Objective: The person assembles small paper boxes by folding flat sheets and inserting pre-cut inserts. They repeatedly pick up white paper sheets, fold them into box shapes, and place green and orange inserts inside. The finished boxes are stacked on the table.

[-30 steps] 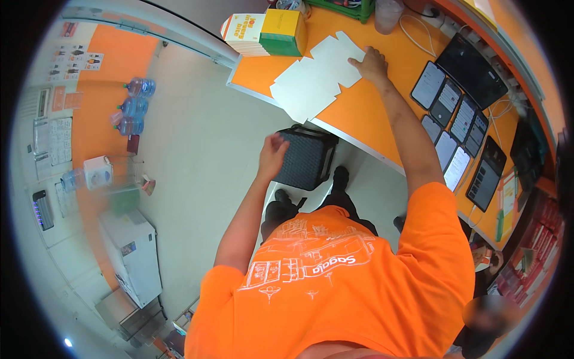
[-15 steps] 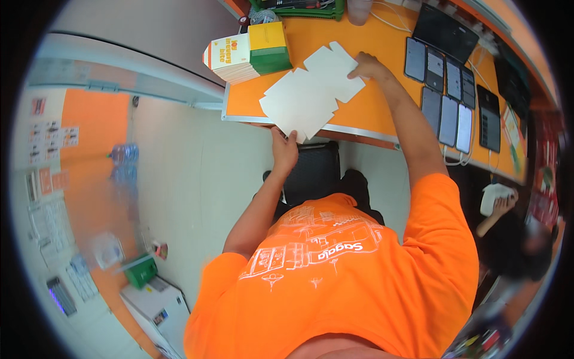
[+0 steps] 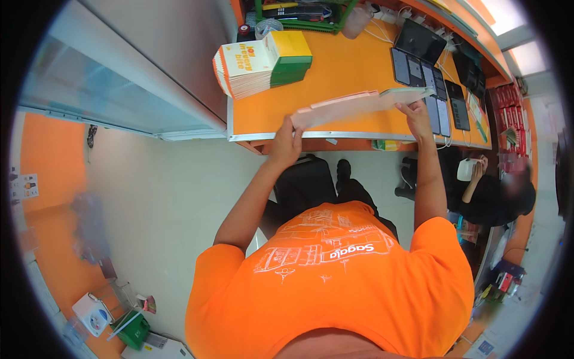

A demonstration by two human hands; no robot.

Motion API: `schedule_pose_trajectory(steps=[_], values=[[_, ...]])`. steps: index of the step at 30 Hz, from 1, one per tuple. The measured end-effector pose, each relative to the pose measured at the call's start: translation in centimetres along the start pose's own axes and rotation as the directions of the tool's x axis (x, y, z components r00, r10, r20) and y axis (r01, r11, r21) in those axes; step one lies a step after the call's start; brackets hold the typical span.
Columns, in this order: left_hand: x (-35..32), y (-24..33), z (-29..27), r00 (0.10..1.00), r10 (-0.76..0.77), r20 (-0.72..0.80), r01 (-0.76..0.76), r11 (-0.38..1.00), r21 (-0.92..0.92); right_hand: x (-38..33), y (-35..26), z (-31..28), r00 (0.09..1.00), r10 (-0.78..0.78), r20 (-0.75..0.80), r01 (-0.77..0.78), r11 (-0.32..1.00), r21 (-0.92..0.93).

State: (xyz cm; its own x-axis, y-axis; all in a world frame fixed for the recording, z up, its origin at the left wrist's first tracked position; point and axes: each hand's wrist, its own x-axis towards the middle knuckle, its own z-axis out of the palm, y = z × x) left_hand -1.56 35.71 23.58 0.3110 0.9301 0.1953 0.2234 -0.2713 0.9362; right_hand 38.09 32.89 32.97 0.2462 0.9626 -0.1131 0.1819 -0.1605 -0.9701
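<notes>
A flat, unfolded carton blank point(image 3: 350, 109) is held up over the front of the orange table, tilted so that it shows as a narrow, pale band. My left hand point(image 3: 287, 143) grips its left end, thumb and fingers closed on the card. At the other end, my right hand point(image 3: 417, 119) pinches the lower edge, near the phones. Behind the blank and to its left lies a stack of flat cartons point(image 3: 244, 73), white, yellow and green, touched by neither hand.
Several phones point(image 3: 443, 113) and a dark laptop point(image 3: 420, 43) with cables occupy the table's right side. A green basket of tools point(image 3: 302, 17) and a clear cup point(image 3: 357, 23) stand at the back. Someone in black point(image 3: 499, 194) sits at the right, holding a white container point(image 3: 467, 170).
The blank has been lifted and tipped from facing up to nearly edge-on. Both hands went with it, the right one moving right and nearer. The view has also shifted.
</notes>
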Motion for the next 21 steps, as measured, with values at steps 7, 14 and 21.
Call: schedule_pose_trajectory(steps=[7, 14, 21], values=[[4.9, -4.2, 0.5, 0.998, 0.006, -0.062, -0.001, 0.996, 0.089, 5.2, 9.5, 0.7, 0.996, -0.071, 0.055, 0.071, 0.997, -0.005], [7.6, 0.1, -0.6, 0.993, 0.072, -0.092, -0.059, 0.989, 0.136, 7.0, 11.2, 0.3, 0.972, -0.117, 0.203, 0.07, 0.972, 0.223], [8.6, -1.7, 1.3, 0.996, -0.012, -0.086, 0.018, 0.997, 0.073, 8.0, 8.1, 1.5, 0.986, -0.102, 0.132, 0.084, 0.987, 0.138]])
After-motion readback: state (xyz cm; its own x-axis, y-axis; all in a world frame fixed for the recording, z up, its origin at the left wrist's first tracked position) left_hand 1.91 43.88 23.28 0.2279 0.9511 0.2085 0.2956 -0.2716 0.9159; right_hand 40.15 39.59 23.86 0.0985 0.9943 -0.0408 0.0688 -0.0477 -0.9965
